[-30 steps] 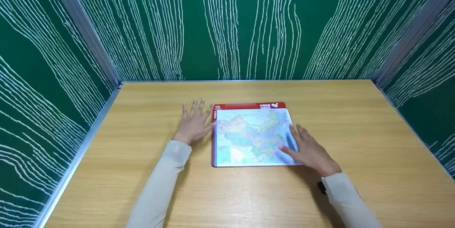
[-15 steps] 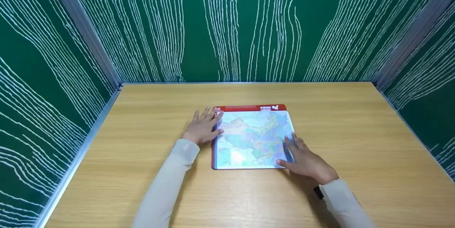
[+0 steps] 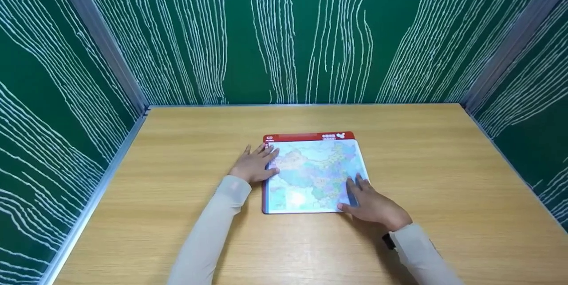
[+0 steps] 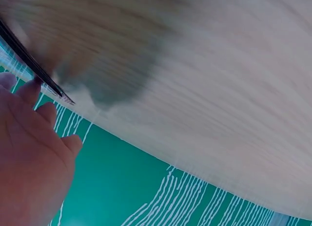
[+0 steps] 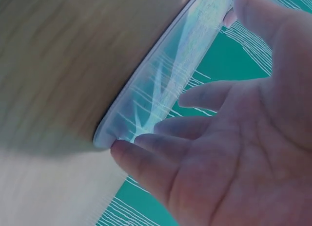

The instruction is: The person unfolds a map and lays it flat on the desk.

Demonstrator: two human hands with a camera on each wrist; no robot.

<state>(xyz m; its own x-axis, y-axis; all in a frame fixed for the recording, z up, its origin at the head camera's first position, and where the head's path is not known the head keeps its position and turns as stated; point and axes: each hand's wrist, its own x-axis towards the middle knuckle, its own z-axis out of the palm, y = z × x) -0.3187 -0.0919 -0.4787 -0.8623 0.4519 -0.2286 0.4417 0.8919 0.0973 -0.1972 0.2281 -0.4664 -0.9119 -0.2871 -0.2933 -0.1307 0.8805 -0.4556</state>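
A flat map board [image 3: 306, 167] lies on the wooden table, with a pastel map of China under a red top band. My left hand [image 3: 254, 164] is at its left edge, fingers spread, their tips and the thumb over the map's margin. Over the lower right corner is my right hand [image 3: 375, 205], its fingers extended and thumb near the bottom edge. In the left wrist view the board's dark edge [image 4: 34, 65] runs past the left fingers. The right wrist view has the right hand's palm [image 5: 234, 148] facing the camera, with the little finger right at the glossy board's corner [image 5: 105, 136].
The wooden table [image 3: 186, 143] reaches back to a green wall [image 3: 239, 32] patterned with wavy white lines. Similar panels rise at both sides, joined by grey posts [image 3: 102, 36]. A bright light reflection shows on the lower left of the map.
My left hand has moved right and nearer, from beside the board to over its left edge. My right hand has slid down and left toward the lower right corner. The board stays in place.
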